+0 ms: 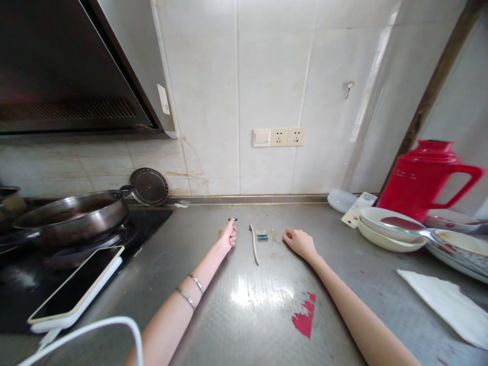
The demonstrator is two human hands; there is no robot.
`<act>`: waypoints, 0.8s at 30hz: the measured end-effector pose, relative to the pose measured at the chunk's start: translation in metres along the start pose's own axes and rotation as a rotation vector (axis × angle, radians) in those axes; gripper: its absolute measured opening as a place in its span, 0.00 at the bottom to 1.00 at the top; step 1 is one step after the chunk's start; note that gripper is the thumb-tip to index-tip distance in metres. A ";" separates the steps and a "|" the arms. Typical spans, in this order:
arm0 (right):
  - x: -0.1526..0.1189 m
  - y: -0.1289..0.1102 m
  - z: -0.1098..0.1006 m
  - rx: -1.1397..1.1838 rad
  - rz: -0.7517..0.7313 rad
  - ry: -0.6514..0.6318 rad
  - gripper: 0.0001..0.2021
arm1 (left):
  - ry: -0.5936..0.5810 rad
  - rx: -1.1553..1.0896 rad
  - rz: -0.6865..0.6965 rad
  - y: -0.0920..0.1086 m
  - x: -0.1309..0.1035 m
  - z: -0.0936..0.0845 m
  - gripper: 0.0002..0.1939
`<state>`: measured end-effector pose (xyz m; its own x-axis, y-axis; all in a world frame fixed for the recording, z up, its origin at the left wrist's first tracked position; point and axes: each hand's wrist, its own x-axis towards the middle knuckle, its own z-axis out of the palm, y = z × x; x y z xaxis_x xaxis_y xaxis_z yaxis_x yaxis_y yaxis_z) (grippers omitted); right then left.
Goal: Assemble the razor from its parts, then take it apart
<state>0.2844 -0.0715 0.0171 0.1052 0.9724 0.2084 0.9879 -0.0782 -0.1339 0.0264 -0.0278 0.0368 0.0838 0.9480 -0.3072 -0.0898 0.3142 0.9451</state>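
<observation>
My left hand (pixel 227 237) is held over the counter, fingers closed, thumb up, pinching a small dark bar-shaped piece (pixel 233 219) at its tip. The piece is too small to name more closely. My right hand (pixel 300 241) rests on the counter with its fingers curled in, and nothing shows in it. Between the hands lies a thin whitish stick (pixel 254 246) with a dark upper end. Just right of the stick is a small teal-and-clear item (pixel 262 237), its kind unclear.
A phone (pixel 78 287) on a white base with a cable lies at left beside a steel pan (pixel 74 216) on the stove. A red scrap (pixel 305 319) is stuck near the front. Stacked bowls (pixel 389 229), a red thermos (pixel 421 178) and a white tissue (pixel 446 305) stand at right.
</observation>
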 end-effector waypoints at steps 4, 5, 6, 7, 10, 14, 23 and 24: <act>0.000 0.001 0.001 0.003 -0.004 0.008 0.15 | 0.064 -0.055 -0.027 0.000 -0.001 0.002 0.22; 0.000 0.001 0.001 0.004 -0.006 0.010 0.16 | 0.072 -0.061 -0.031 0.000 -0.001 0.003 0.22; -0.001 0.000 0.001 0.004 -0.007 0.011 0.16 | 0.078 -0.066 -0.034 0.000 -0.001 0.003 0.22; -0.001 0.000 0.000 0.003 -0.004 0.010 0.16 | 0.083 -0.071 -0.034 0.000 -0.001 0.003 0.22; -0.001 -0.001 -0.001 0.002 0.013 -0.011 0.16 | 0.086 -0.082 -0.030 0.000 -0.003 0.004 0.21; -0.001 -0.002 -0.002 0.009 0.013 -0.009 0.15 | 0.076 -0.094 -0.027 0.001 -0.004 0.004 0.21; 0.000 -0.001 0.000 0.002 0.014 -0.011 0.16 | -0.053 -0.094 0.146 0.010 -0.005 0.006 0.21; 0.000 -0.001 -0.001 0.003 0.014 -0.012 0.16 | -0.071 -0.082 0.178 0.011 -0.005 0.006 0.21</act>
<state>0.2839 -0.0719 0.0177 0.1177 0.9737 0.1950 0.9860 -0.0912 -0.1399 0.0309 -0.0294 0.0499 0.1286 0.9839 -0.1243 -0.1901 0.1475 0.9706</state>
